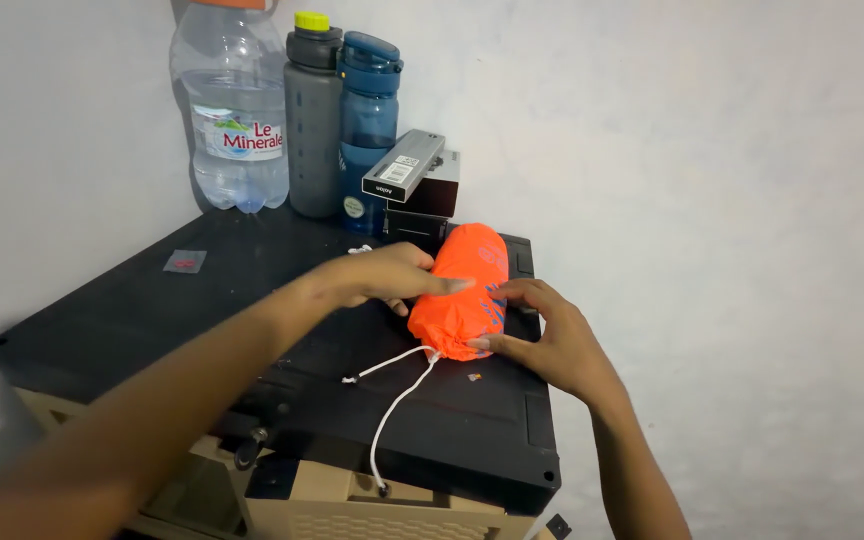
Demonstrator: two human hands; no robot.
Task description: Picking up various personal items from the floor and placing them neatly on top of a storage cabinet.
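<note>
Both hands are on one bright orange bag (460, 285) with blue marks on its side. It lies on its side on the black top (102, 330) of a tan cabinet, near the back right part. One left hand (384, 275) lies on top of the bag with its fingers flat and stretched out, not curled around it. One right hand (542, 335) touches the bag's right side and its tied end with fingers spread open, pressing but not closed around it. Two white strings (392, 400) come out of the tied end and trail toward the front edge. Three bottles stand at the back by the wall: one big clear water bottle (235, 110) with a white, green and red label around its middle, one grey bottle (313, 120) with a yellow cap, and one dark blue bottle (368, 125) with a small round sticker low down. Just beside them sits one long box (410, 172), silver on top and black below, with a white barcode sticker on its end. One small see-through wrapper (184, 262) with a red spot lies flat at the left.
</note>
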